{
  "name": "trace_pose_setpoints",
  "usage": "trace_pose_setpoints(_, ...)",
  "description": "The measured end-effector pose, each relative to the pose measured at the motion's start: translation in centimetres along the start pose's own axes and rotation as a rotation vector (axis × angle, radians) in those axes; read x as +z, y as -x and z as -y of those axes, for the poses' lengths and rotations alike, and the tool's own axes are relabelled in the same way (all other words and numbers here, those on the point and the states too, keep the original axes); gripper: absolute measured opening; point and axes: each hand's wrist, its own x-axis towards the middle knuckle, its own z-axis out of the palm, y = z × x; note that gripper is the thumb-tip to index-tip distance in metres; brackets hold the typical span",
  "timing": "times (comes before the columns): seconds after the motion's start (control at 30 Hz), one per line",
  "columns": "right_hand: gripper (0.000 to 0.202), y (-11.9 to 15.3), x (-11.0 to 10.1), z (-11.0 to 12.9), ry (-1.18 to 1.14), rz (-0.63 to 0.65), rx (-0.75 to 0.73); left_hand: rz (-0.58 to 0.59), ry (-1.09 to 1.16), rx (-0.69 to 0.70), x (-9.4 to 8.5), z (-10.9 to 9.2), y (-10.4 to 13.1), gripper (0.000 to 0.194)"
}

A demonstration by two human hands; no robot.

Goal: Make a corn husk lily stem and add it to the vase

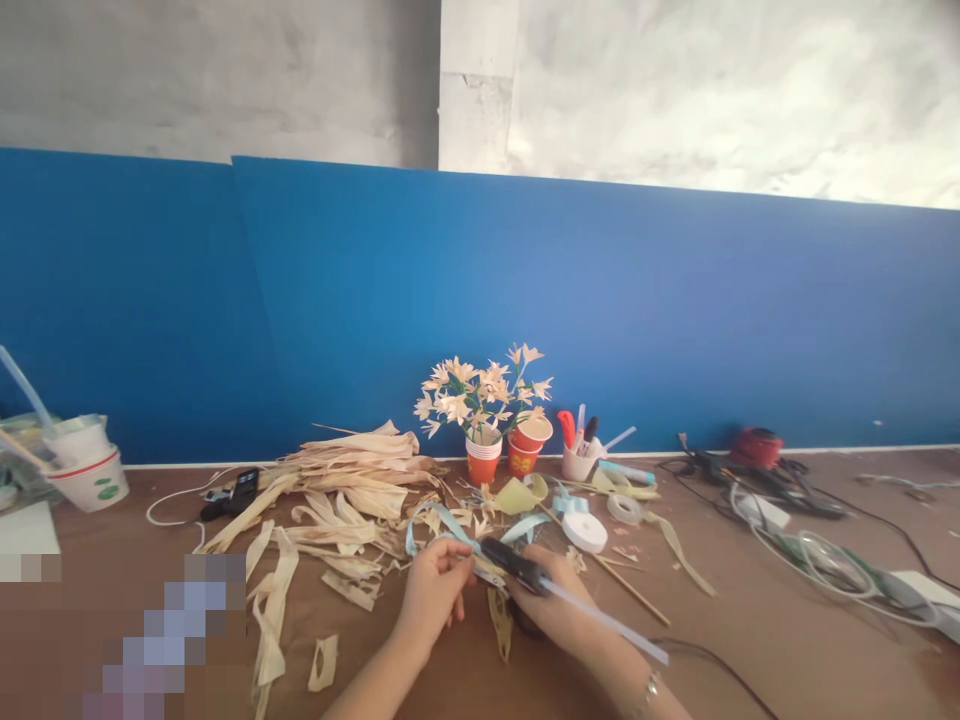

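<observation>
My right hand [559, 605] is wrapped round a black hot glue gun [517, 566], its nozzle pointing left. A long translucent glue stick [611, 622] sticks out of the gun's back end. My left hand [437, 588] is closed in a pinch right by the nozzle. What lies between its fingertips is too small to make out. A light blue ribbon [442, 515] loops just behind those fingers. Beneath the gun lies a strip of dried corn husk [500, 622].
Piled corn husks [352, 490] spread to the left. Husk flowers [480, 390] stand in a paper cup [484, 462] at the back. A white tape roll [585, 532], a wooden stick [634, 590] and a pen cup [579, 462] are right of centre. Cables [795, 560] sprawl far right.
</observation>
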Motion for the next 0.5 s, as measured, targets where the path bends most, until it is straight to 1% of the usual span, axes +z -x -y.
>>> trace_pose_setpoints(0.13,0.015,0.05,0.09,-0.07,-0.021,0.029,0.002,-0.003,-0.014,0.001,0.01,0.23,-0.18,0.038)
trace_pose_setpoints(0.33,0.016,-0.04,0.11,-0.29,-0.008,0.008,0.036,-0.003,-0.008,0.004,-0.05,0.32,-0.11,0.035)
trace_pose_setpoints(0.5,0.014,0.02,0.08,-0.13,-0.003,0.035,0.008,0.01,-0.003,0.004,-0.07,0.13,-0.04,0.037)
